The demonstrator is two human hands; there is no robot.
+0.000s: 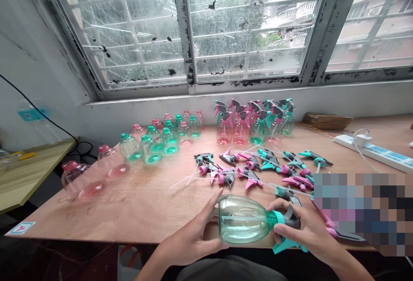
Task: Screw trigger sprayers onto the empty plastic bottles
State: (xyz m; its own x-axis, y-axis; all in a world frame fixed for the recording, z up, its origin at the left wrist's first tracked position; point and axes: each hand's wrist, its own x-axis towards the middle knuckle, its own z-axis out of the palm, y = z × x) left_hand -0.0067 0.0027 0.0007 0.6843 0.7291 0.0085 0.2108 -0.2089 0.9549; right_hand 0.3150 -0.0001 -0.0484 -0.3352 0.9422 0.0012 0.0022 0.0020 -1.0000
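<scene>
Facing grimy, barred windows (248,27) over a wooden tabletop (145,199). Working right at the front edge, seeing a side table (13,190) off the left end. Finding open room mostly left of centre, between two capless pink bottles (80,182) near the left edge and a scatter of loose spray heads (248,167). Running tight on the right: counting more heads, a power strip (374,151), a brown block (326,121) and a pixelated patch (361,214) hiding the near corner. Seeing more capless bottles (166,141) in rows at back left, and bottles with heads fitted (241,131) clustered toward the back wall.

Spotting a blue-edged sticker (21,228) with a red mark at the near left corner, plus a blue label (33,114) on a clear bottle by the left wall. Failing to read either, too small.

Holding a green bottle (243,227) on its side at the front edge. Bracing its base between spread thumb and fingers of the left hand (196,233). Closing the right hand (306,229) around the neck end, pinching the turquoise collar of a grey-and-turquoise spray head (293,217) between thumb and fingers. Seeing that head seated on the neck, trigger pointing toward the lap.
</scene>
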